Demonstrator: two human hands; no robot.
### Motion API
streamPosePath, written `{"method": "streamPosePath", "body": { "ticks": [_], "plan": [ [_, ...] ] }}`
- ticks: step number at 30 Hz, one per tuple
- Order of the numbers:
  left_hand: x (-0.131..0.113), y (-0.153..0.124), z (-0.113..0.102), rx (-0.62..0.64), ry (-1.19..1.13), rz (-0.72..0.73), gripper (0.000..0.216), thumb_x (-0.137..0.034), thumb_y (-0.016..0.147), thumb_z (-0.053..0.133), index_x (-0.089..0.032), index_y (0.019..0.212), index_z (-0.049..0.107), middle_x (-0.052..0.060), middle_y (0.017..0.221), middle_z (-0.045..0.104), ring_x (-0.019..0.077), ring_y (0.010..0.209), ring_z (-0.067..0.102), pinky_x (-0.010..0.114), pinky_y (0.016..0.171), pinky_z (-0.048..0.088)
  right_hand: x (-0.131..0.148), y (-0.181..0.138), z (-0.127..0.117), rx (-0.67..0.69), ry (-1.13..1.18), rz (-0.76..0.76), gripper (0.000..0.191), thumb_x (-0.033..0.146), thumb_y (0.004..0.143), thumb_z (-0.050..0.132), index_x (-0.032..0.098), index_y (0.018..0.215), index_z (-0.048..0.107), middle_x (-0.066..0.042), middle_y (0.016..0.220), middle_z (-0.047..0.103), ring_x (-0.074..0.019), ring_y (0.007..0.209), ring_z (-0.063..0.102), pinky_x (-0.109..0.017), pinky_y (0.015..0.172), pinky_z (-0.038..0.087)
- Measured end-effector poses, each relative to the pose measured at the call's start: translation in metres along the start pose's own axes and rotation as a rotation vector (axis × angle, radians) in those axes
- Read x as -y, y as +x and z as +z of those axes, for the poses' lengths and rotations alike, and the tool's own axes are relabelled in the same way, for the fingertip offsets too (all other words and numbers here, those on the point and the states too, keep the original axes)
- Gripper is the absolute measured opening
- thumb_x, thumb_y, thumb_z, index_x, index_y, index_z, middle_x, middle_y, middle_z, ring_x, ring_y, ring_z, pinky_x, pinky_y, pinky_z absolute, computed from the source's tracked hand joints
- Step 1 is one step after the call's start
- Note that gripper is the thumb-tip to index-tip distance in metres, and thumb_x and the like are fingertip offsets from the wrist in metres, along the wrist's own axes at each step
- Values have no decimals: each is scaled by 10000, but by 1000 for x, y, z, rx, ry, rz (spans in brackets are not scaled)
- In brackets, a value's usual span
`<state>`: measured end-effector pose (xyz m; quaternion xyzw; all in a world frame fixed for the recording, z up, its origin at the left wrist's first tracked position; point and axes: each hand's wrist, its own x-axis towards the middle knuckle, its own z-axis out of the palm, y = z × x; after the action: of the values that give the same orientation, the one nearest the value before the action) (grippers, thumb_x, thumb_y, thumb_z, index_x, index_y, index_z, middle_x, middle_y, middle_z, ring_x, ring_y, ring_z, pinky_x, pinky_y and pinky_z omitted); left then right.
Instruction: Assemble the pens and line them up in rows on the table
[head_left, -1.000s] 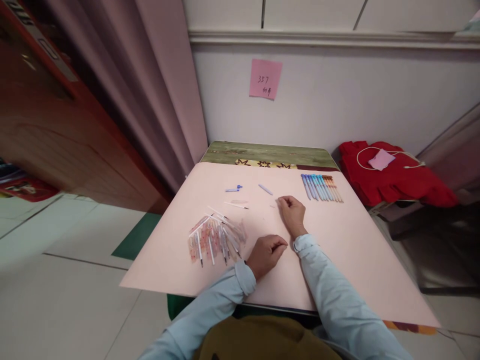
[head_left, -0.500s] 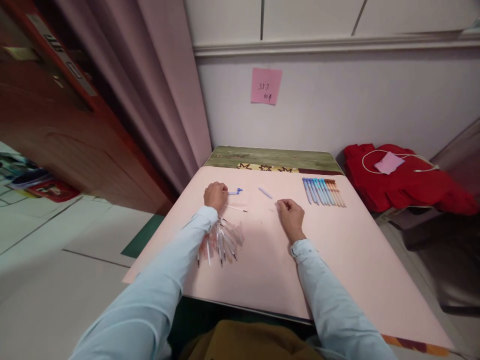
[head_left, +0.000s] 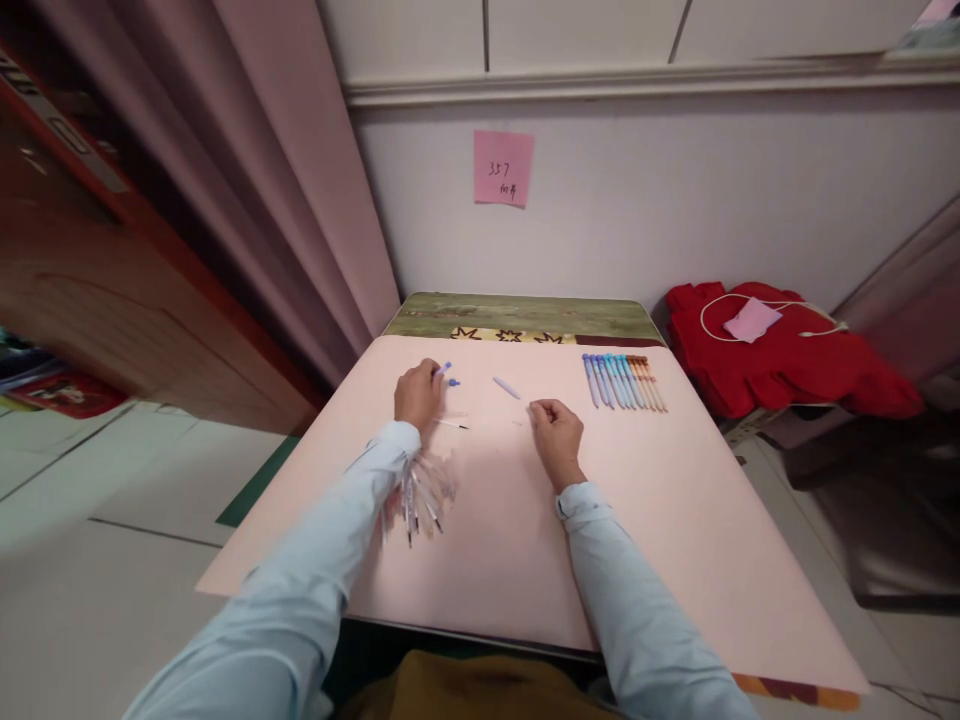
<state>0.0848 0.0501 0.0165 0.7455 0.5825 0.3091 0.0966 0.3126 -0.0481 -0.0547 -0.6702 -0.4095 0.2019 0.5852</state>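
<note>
My left hand (head_left: 417, 395) is closed, its fingertips pinching a blue-tipped pen part (head_left: 444, 368) that tilts upward. Just beside those fingertips, a small blue pen piece (head_left: 453, 382) rests on the paper. A lavender pen barrel (head_left: 506, 387) lies between my hands. My right hand (head_left: 556, 435) is closed with thumb and fingers together; anything in them is too small to make out. By my left wrist is a loose heap of pen refills (head_left: 421, 495), partly hidden by the sleeve. One single refill (head_left: 452, 425) lies just above the heap.
Several finished-looking pens (head_left: 624, 382) in blue, turquoise and brown lie in a row at the back right. Pink paper (head_left: 495, 560) covers the table. A red cloth (head_left: 787, 350) with a white cable sits right of the table. A pink note (head_left: 503, 168) is on the wall.
My left fingers have picked up the blue-tipped pen part and tilted it up off the paper. My right hand keeps its pinch. The whole view has turned slightly to the right.
</note>
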Motion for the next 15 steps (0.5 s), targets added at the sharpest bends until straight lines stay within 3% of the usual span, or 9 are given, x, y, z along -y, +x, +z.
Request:
{"method": "streamPosePath", "body": {
  "ticks": [2, 4, 6, 11, 15],
  "plan": [
    [-18, -19, 3, -207, -452, -135, 153, -334, 926, 480, -203, 980, 538, 72, 882, 702, 178, 713, 638, 321, 693, 490, 0, 1, 0, 6, 1, -9, 290, 435, 809, 593, 178, 800, 725, -27, 688, 684, -179, 652, 585, -270, 650, 458],
    [-39, -43, 10, -252, -830, -258, 220, -415, 914, 507, -205, 973, 483, 40, 844, 688, 114, 520, 560, 266, 537, 472, 0, 1, 1, 13, -5, -13, 283, 431, 812, 594, 179, 799, 723, -26, 685, 683, -179, 654, 587, -269, 653, 459],
    [-58, -67, 18, -230, -1061, -351, 283, -453, 881, 562, -192, 949, 478, 24, 800, 665, 91, 490, 542, 226, 470, 446, 0, 1, 1, 18, -11, -12, 279, 428, 817, 591, 182, 800, 720, -25, 689, 684, -178, 655, 589, -268, 653, 460],
    [-90, -100, 39, -172, -1230, -458, 288, -406, 832, 627, -186, 950, 482, 3, 776, 641, 83, 504, 547, 212, 456, 443, -2, 0, 1, 18, -46, -23, 296, 437, 835, 571, 177, 809, 709, -24, 686, 680, -178, 651, 587, -271, 655, 463],
    [-102, -110, 52, -32, -1191, -407, 262, -347, 807, 648, -173, 965, 532, 0, 757, 632, 93, 524, 556, 219, 474, 453, 0, -2, 0, 38, -160, -130, 286, 393, 884, 534, 177, 879, 721, -45, 782, 698, -182, 712, 610, -283, 718, 478]
  ]
}}
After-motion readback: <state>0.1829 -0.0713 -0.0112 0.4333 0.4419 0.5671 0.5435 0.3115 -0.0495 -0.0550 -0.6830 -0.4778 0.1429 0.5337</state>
